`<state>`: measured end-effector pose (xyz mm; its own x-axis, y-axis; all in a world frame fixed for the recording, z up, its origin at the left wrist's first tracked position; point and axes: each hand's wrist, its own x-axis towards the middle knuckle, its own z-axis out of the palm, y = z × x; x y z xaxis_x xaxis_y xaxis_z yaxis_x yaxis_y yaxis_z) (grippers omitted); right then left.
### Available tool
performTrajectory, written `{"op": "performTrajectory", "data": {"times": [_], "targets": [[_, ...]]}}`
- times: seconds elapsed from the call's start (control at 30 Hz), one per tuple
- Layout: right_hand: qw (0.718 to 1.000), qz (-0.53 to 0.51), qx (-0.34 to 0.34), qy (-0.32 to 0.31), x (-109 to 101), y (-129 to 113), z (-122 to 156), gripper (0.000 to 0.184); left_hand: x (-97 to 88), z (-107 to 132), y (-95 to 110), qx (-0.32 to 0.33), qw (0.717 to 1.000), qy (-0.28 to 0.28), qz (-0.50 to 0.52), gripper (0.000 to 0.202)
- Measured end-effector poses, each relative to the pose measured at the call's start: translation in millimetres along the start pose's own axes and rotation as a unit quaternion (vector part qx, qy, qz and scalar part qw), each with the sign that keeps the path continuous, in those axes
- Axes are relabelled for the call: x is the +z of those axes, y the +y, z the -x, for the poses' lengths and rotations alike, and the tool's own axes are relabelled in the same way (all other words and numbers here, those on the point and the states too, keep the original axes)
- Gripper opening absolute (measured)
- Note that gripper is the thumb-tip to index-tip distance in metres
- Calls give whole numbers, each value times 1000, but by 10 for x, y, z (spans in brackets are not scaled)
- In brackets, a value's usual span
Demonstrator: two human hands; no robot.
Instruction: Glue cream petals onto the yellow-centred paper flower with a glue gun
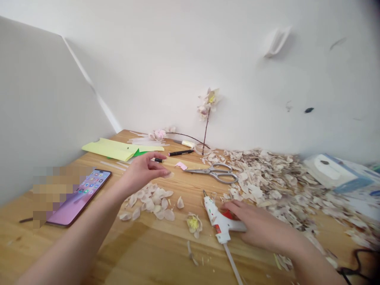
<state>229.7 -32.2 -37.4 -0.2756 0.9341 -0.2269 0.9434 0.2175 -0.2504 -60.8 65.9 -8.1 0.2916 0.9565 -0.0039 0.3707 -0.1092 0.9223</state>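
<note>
Lying beneath the right hand [257, 225], its fingers [234, 208] draped across with the grip unclear, a white hot glue gun [216, 217] is pointing away lengthwise; the left hand [144, 172] is hovering half-open over loose petals [151, 202], holding nothing visible.

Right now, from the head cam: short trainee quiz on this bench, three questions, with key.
1. Which hand is on the hot glue gun: left or right?
2. True or false: the smartphone lies to the left of the left hand.
3. Which cutting tool lies beside the large heap of pale petals?

Key: 1. The right hand. 2. True. 3. The scissors.
</note>
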Motion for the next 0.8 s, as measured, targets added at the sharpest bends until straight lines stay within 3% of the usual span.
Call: {"op": "performTrajectory", "data": {"times": [0.17, 0.3, 0.47, 0.63, 0.8], "targets": [[999, 29, 6, -28, 103, -32, -92, 45, 3, -53, -178, 2, 983, -74, -169, 34], [1000, 5, -15, -22, 138, 29, -107, 39, -58, -86, -268, -4, 972, -62, -224, 31], [999, -35, 11, 39, 10, 145, -75, 34, -252, -44, -196, -1, 962, -15, -271, 32], [991, -63, 47, 111, -62, 103, -27, 31, -385, 126, -257, -10, 939, -44, -340, 24], [987, -47, 33, 147, 117, 133, 16, 27, -427, 297, -447, 32, 935, -86, -343, 13]]}}
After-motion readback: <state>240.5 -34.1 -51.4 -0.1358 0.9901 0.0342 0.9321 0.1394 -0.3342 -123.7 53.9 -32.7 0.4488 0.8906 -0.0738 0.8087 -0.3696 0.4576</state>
